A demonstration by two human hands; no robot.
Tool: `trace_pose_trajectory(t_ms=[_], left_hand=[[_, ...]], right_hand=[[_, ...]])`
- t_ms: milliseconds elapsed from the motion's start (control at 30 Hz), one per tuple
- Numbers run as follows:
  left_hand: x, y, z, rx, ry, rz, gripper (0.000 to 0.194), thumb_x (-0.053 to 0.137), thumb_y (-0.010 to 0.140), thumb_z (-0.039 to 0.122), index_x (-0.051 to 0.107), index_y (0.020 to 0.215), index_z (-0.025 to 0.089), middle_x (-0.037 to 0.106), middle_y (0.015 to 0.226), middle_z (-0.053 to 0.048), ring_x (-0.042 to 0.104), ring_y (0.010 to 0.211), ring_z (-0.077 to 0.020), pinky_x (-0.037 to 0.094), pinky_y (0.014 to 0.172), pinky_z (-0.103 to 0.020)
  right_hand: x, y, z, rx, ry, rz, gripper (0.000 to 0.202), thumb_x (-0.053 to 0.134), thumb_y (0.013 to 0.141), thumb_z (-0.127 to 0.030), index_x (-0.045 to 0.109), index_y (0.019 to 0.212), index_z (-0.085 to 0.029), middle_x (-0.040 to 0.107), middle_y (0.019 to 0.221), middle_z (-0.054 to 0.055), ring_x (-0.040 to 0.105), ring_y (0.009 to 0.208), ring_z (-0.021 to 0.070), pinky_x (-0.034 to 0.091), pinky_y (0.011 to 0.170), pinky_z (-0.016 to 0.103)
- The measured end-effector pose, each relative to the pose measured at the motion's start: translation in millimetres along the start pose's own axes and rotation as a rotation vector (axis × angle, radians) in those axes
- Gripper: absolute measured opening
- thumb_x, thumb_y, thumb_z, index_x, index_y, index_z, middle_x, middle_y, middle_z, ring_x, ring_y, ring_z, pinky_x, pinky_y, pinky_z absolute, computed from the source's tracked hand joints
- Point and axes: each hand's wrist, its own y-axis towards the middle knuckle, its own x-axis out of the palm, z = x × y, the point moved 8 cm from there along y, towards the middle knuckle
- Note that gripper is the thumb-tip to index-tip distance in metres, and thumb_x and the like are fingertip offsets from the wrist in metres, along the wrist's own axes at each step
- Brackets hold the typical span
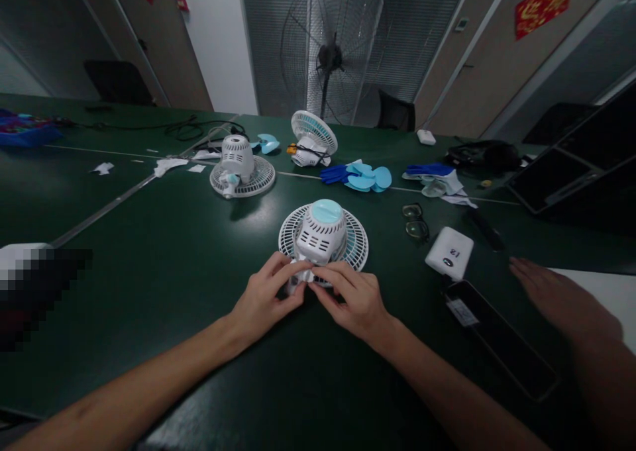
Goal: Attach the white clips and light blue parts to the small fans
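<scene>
A small white fan [322,236] with a light-blue cap on its motor housing lies grille-down on the dark green table in front of me. My left hand [275,289] pinches the white bracket at the fan's near side between thumb and fingers. From the other side my right hand [352,297] grips the same bracket, its thumb and fingertips almost touching the left ones. The fingers cover most of the bracket, so its details are hidden.
A second fan [238,163] lies grille-down at the back left; a third fan [314,138] rests tilted behind. Light-blue fan blades [368,178], gloves [437,179], eyeglasses [415,222], a white power bank [450,252] and a black case [501,338] lie rightward. Another person's hand [561,299] rests at right.
</scene>
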Motion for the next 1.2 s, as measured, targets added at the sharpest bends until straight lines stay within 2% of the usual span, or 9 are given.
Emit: trace_pose_trajectory(t_ms=[200, 300, 400, 467, 567, 700, 800, 967, 1200], left_hand=[[-1.0, 1, 1, -0.003, -0.024, 0.005, 0.039, 0.065, 0.096, 0.014, 0.063, 0.134, 0.025, 0.058, 0.109, -0.004, 0.063, 0.091, -0.0145, 0.058, 0.077, -0.028], [0.6, 0, 1, -0.002, -0.02, -0.004, 0.039, 0.065, 0.097, 0.014, 0.062, 0.135, 0.025, 0.057, 0.109, -0.004, 0.062, 0.09, -0.0141, 0.057, 0.075, -0.027], [2.1, -1, -1, -0.005, -0.006, -0.012, 0.04, 0.065, 0.097, 0.015, 0.062, 0.136, 0.026, 0.057, 0.109, -0.004, 0.063, 0.089, -0.0142, 0.057, 0.074, -0.027], [2.5, -1, -1, -0.003, -0.003, -0.018, 0.042, 0.065, 0.097, 0.014, 0.061, 0.137, 0.026, 0.057, 0.11, -0.004, 0.063, 0.089, -0.0143, 0.057, 0.074, -0.027], [1.3, -1, -1, -0.007, -0.017, -0.012, 0.042, 0.065, 0.097, 0.014, 0.061, 0.137, 0.026, 0.057, 0.109, -0.004, 0.062, 0.089, -0.0143, 0.057, 0.073, -0.027], [-0.5, 1, -2, -0.012, -0.037, -0.005, 0.041, 0.065, 0.097, 0.014, 0.062, 0.135, 0.026, 0.058, 0.11, -0.004, 0.061, 0.09, -0.0147, 0.057, 0.076, -0.029], [-1.2, 1, -1, -0.014, -0.034, -0.001, 0.04, 0.065, 0.096, 0.014, 0.062, 0.134, 0.025, 0.058, 0.109, -0.004, 0.061, 0.09, -0.0149, 0.057, 0.076, -0.029], [-2.0, 2, -1, -0.036, -0.023, 0.004, 0.038, 0.064, 0.097, 0.015, 0.062, 0.133, 0.025, 0.058, 0.108, -0.003, 0.061, 0.086, -0.0137, 0.056, 0.074, -0.027], [-1.1, 2, 1, -0.017, -0.029, -0.013, 0.039, 0.064, 0.097, 0.014, 0.061, 0.134, 0.025, 0.057, 0.109, -0.004, 0.061, 0.091, -0.0152, 0.057, 0.078, -0.029]], right_hand=[[0, 3, 3, 0.047, 0.079, 0.019, 0.017, 0.067, 0.102, -0.025, 0.07, 0.118, -0.019, 0.077, 0.105, 0.005, 0.07, 0.076, 0.0127, 0.054, 0.069, 0.027], [5, 6, 11, 0.255, 0.246, 0.019, 0.013, 0.068, 0.102, -0.031, 0.073, 0.1, -0.02, 0.075, 0.091, 0.003, 0.067, 0.072, 0.0133, 0.053, 0.066, 0.026], [17, 2, 19, 0.532, 0.42, -0.002, 0.028, 0.064, 0.103, -0.033, 0.07, 0.079, -0.02, 0.068, 0.071, -0.001, 0.061, 0.061, 0.0123, 0.049, 0.058, 0.025], [19, -1, 19, 0.595, 0.444, -0.005, 0.032, 0.062, 0.104, -0.033, 0.069, 0.075, -0.02, 0.065, 0.066, -0.002, 0.059, 0.058, 0.012, 0.047, 0.056, 0.024], [9, 2, 13, 0.412, 0.305, 0.022, 0.014, 0.064, 0.102, -0.029, 0.073, 0.099, -0.019, 0.073, 0.086, 0.002, 0.064, 0.065, 0.0125, 0.05, 0.06, 0.025], [4, 0, -2, -0.009, 0.062, -0.032, 0.024, 0.064, 0.102, -0.021, 0.069, 0.125, -0.022, 0.076, 0.11, 0.005, 0.073, 0.091, 0.0163, 0.055, 0.071, 0.026], [1, 1, 7, 0.048, 0.055, 0.012, 0.019, 0.064, 0.104, -0.024, 0.07, 0.122, -0.022, 0.075, 0.108, 0.006, 0.073, 0.094, 0.0163, 0.056, 0.074, 0.026], [4, 4, 6, 0.214, 0.172, 0.053, 0.017, 0.065, 0.104, -0.032, 0.073, 0.094, -0.02, 0.07, 0.096, 0.006, 0.07, 0.08, 0.0149, 0.056, 0.066, 0.026], [4, -2, -7, 0.055, -0.05, 0.048, 0.018, 0.065, 0.103, -0.023, 0.069, 0.12, -0.022, 0.073, 0.108, 0.006, 0.072, 0.088, 0.016, 0.055, 0.069, 0.027]])
